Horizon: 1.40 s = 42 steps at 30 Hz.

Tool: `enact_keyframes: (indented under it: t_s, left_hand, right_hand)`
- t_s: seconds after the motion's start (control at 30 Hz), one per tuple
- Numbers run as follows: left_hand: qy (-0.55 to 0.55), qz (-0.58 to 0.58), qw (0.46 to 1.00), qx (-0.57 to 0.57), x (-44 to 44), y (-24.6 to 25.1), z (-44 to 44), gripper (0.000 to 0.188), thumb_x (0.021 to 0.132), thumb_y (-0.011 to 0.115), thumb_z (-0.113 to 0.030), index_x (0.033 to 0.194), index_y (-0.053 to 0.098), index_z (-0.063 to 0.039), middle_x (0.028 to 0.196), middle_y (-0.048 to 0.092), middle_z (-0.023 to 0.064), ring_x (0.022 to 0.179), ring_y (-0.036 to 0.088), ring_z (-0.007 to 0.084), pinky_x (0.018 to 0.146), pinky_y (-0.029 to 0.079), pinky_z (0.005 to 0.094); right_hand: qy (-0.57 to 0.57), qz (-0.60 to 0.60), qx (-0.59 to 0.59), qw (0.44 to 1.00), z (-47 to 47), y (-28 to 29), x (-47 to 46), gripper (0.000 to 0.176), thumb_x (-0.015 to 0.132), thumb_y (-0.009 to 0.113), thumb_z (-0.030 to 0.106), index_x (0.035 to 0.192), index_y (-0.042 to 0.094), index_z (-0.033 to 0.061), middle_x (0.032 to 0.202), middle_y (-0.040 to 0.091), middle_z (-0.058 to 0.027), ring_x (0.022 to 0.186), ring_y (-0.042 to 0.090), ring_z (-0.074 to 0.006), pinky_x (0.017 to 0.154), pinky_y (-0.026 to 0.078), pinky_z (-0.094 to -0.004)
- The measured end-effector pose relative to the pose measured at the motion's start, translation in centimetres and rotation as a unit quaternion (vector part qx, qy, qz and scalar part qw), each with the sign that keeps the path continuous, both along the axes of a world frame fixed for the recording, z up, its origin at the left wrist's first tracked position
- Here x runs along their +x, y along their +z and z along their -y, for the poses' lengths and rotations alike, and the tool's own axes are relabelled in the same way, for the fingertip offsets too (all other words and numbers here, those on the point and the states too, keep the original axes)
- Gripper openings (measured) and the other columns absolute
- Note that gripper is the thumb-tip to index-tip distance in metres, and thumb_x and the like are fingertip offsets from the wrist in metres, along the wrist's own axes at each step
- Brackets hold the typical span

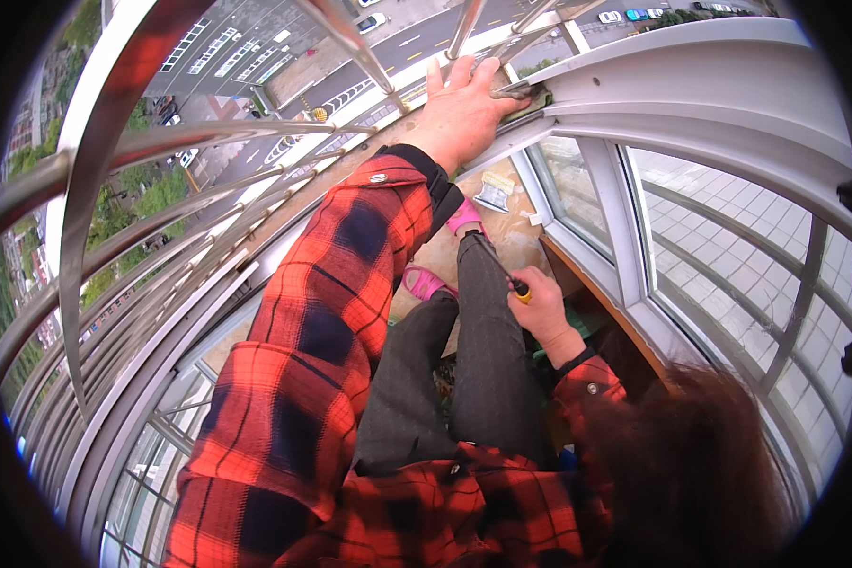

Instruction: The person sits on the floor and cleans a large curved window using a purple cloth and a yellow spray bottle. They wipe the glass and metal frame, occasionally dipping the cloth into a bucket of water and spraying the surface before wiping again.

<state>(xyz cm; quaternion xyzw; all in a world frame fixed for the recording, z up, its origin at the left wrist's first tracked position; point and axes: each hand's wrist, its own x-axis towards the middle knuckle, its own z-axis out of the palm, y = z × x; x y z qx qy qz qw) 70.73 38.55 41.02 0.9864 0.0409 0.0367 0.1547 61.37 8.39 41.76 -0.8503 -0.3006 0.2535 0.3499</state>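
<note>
My left hand (461,106) reaches out palm down over the outer window sill (397,138), fingers spread. Its thumb touches a dark greenish rag-like piece (538,101) at the end of the white sliding window sash (681,92). What lies under the palm is hidden. Lower down, indoors, my right hand (539,302) is closed around the yellow and black handle of a screwdriver (518,285). Its thin metal shaft points up and left, across my trouser leg (493,341).
Metal guard bars (241,131) run outside the window, high above a road (426,35) with cars. Below me, pink sandals (426,282) stand on a tan surface (529,206), near a white and yellow packet (493,192). Window panes (724,234) curve along the right.
</note>
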Motion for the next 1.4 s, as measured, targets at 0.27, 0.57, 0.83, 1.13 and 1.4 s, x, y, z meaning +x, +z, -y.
enact_keyframes:
  t_s: [0.27, 0.57, 0.83, 1.13, 1.4]
  left_hand:
    - [0.03, -0.1, 0.994, 0.036, -14.7, 4.3, -6.0, 0.048, 0.088, 0.05, -0.014, 0.125, 0.06, -0.044, 0.144, 0.038, 0.0079, 0.133, 0.034, 0.0361, 0.106, 0.023, 0.0661]
    - [-0.032, 0.091, 0.995, -0.006, 1.1, 0.6, 0.1, 0.031, 0.086, 0.054, -0.021, 0.112, 0.068, -0.03, 0.135, 0.046, 0.0056, 0.126, 0.042, 0.0292, 0.1, 0.035, 0.0507]
    - [0.034, 0.136, 0.98, -0.144, 0.5, 2.9, 0.1, 0.034, 0.074, 0.071, -0.014, 0.106, 0.063, -0.017, 0.111, 0.055, 0.0079, 0.104, 0.052, 0.0324, 0.088, 0.044, 0.0436]
    - [0.143, 0.028, 0.978, -0.149, -3.7, 3.5, -1.1, 0.033, 0.075, 0.07, -0.015, 0.106, 0.06, -0.011, 0.104, 0.056, 0.0108, 0.099, 0.054, 0.0333, 0.085, 0.045, 0.0435]
    - [0.157, 0.042, 0.975, -0.152, -4.5, 4.3, 0.9, 0.023, 0.074, 0.068, -0.01, 0.096, 0.059, -0.01, 0.093, 0.055, 0.0118, 0.093, 0.054, 0.0334, 0.08, 0.045, 0.0442]
  right_hand:
    - [-0.005, -0.001, 0.035, 0.999, -0.2, 2.6, 1.1, 0.026, 0.07, 0.066, -0.004, 0.094, 0.059, 0.0028, 0.081, 0.062, -0.0105, 0.073, 0.063, -0.0284, 0.066, 0.05, -0.0345]
    - [-0.077, -0.145, 0.031, 0.986, -0.9, 4.8, 1.3, 0.037, 0.075, 0.063, -0.006, 0.11, 0.057, 0.0021, 0.083, 0.062, -0.0051, 0.074, 0.062, -0.0144, 0.069, 0.05, -0.0284]
    - [-0.221, -0.63, 0.232, 0.708, -4.7, 11.3, 4.6, 0.06, 0.08, 0.059, 0.009, 0.135, 0.038, 0.0004, 0.095, 0.061, -0.0154, 0.069, 0.057, -0.0181, 0.066, 0.048, -0.0279]
    - [-0.406, -0.617, 0.328, 0.589, -17.9, 10.3, 11.2, 0.025, 0.084, 0.058, 0.014, 0.105, 0.052, 0.0033, 0.076, 0.057, -0.0103, 0.063, 0.056, -0.0196, 0.057, 0.046, -0.0295]
    - [-0.364, -0.587, 0.337, 0.639, -17.6, 13.0, 14.7, 0.011, 0.081, 0.055, 0.016, 0.077, 0.051, 0.0065, 0.065, 0.053, -0.006, 0.059, 0.053, -0.0189, 0.053, 0.042, -0.0284]
